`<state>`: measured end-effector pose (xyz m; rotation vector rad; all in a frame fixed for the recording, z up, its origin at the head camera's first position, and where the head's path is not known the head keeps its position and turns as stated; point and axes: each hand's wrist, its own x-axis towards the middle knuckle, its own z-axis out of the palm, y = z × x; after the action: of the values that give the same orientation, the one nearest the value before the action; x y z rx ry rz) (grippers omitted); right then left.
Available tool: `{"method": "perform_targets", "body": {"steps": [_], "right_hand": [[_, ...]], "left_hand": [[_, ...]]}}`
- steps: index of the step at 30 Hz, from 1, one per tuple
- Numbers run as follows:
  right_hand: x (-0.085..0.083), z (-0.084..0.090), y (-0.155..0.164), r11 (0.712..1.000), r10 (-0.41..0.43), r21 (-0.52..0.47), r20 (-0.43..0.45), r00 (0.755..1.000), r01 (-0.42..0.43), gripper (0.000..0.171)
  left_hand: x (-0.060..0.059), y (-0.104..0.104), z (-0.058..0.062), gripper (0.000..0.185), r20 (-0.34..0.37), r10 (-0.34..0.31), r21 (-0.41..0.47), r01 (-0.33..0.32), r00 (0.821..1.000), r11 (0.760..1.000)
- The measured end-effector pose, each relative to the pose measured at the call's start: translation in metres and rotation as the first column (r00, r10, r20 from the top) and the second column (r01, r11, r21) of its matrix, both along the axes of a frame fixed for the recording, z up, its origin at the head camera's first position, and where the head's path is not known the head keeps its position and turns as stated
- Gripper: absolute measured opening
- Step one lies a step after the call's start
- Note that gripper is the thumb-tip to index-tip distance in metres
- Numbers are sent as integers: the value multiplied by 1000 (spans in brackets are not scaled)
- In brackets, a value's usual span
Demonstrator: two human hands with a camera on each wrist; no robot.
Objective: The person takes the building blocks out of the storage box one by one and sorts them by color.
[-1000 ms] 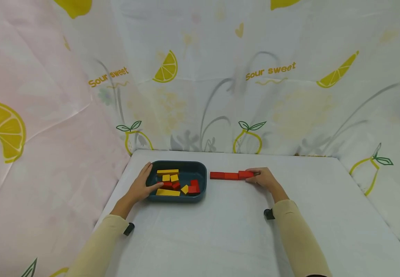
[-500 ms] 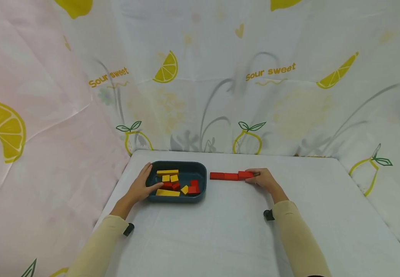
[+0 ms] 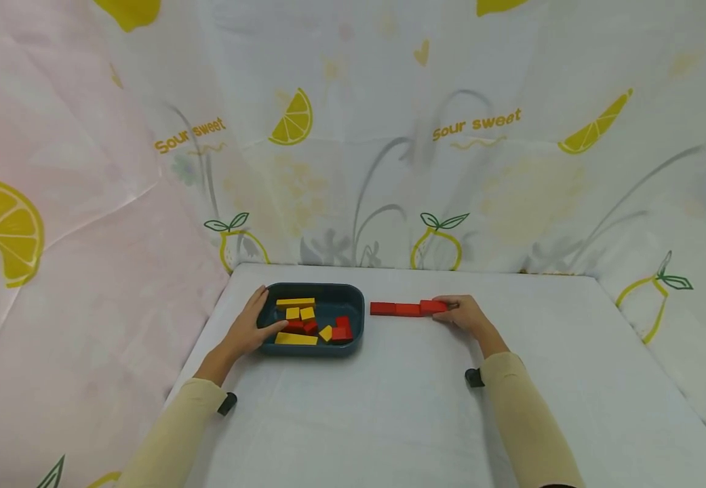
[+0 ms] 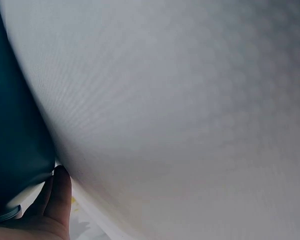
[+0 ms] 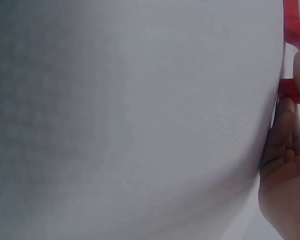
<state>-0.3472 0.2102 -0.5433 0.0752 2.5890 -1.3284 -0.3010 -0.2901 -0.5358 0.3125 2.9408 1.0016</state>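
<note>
At the right end of a row of red blocks (image 3: 407,310), my right hand (image 3: 465,315) pinches the last red block (image 3: 430,307) between thumb and fingers. That block sits slightly higher in the head view than the two beside it. Red parts (image 5: 291,89) show at the right wrist view's edge, with a gap between them. My left hand (image 3: 247,330) holds the left end of a dark blue-green tray (image 3: 357,332), thumb over the near rim, fingers along the outside. Inside lie several yellow blocks (image 3: 296,339) and red blocks (image 3: 342,333).
A white cloth covers the table (image 3: 377,407). Behind it hangs a pale curtain (image 3: 353,169) with lemon prints, and a pinkish one (image 3: 84,285) hangs at the left. Dark wrist cameras (image 3: 227,404) sit at both sleeves.
Both hands, the tray and the red row stay in place across the frames. Only a very slight shift of the whole view shows.
</note>
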Motion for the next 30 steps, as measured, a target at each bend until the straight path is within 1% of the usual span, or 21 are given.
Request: {"method": "perform_targets", "body": {"steps": [6,13,20,26,30], "right_hand": [[-4,4,-1,1000,7,-8,-7,1000,-7,48],[0,3,-1,1000,-25,-7,32,999,25,52],[1,1,1,1000,24,6,37,999,-24,63],[3,1,2,1000,17,-3,33,999,-17,56],[2,0,2,1000,22,2,15,1000,-22,53]], "left_hand": [[-4,-2,2,99,-3,1,3,-1,1000,1000],[-2,-1,0,99,3,0,6,0,1000,1000],[2,0,0,98,22,7,2,-7,1000,1000],[2,1,0,97,18,2,6,-2,1000,1000],[1,1,2,96,13,3,12,-3,1000,1000]]}}
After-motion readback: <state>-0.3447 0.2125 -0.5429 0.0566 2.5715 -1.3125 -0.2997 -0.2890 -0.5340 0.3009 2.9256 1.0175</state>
